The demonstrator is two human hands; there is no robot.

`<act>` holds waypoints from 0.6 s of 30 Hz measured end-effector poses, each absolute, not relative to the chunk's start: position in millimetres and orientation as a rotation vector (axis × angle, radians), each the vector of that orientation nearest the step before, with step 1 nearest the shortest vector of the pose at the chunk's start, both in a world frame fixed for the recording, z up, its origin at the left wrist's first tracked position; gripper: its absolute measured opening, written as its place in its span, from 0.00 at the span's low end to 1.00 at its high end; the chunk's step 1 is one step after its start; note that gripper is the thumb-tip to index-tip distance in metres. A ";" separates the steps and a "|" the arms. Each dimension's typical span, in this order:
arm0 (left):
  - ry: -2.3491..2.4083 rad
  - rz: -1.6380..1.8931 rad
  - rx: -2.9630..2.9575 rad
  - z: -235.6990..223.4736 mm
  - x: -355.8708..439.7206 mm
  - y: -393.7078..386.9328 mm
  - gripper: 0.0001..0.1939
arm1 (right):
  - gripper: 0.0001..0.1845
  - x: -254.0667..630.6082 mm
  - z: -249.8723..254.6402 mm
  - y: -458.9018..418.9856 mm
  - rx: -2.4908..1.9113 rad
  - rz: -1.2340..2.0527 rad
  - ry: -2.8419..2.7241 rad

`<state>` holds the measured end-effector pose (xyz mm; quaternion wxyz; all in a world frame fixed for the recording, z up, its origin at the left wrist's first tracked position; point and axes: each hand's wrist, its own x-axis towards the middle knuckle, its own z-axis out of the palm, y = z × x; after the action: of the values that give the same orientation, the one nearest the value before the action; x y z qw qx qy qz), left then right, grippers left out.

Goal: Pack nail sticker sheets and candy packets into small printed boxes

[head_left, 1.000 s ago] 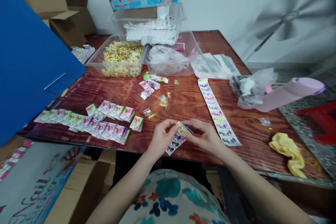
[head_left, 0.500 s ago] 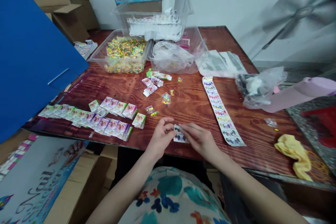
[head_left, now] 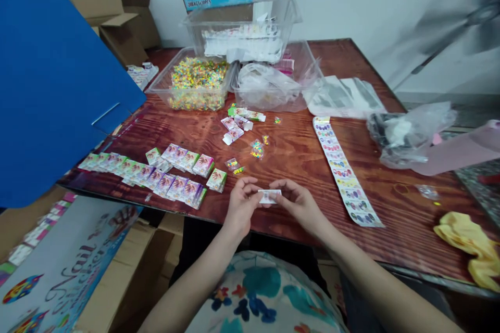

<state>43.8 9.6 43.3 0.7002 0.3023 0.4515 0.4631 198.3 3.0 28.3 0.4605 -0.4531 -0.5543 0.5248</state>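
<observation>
Small white piece (head_left: 269, 196) held between two hands

Close to the near edge of the worktop (head_left: 297, 151), the left hand (head_left: 239, 209) pinches one end of the small white piece and the right hand (head_left: 300, 207) grips the other, fingers drawn in narrow. To their right lies a long sticker strip (head_left: 344, 171); to their left, rows of little boxes (head_left: 158, 179). Beyond the hands sit small bags of coloured bits (head_left: 257, 149).
</observation>
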 end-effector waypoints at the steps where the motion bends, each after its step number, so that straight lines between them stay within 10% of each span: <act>1: 1.030 1.051 0.753 40.5 43.6 10.2 0.22 | 0.16 195.6 25.0 6.9 -1.118 1.345 -1.283; 9: 1.579 0.921 1.928 68.5 16.5 74.5 0.05 | 0.19 206.7 9.8 29.4 -1.266 1.158 -1.247; 18: 1.960 0.290 2.184 67.5 32.9 194.1 0.18 | 0.26 218.9 -6.1 42.8 -1.342 1.147 -1.107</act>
<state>32.9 194.1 67.5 0.0961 0.7372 0.6617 0.0977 218.9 42.8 -6.1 0.5048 -0.5559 -0.4585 0.4753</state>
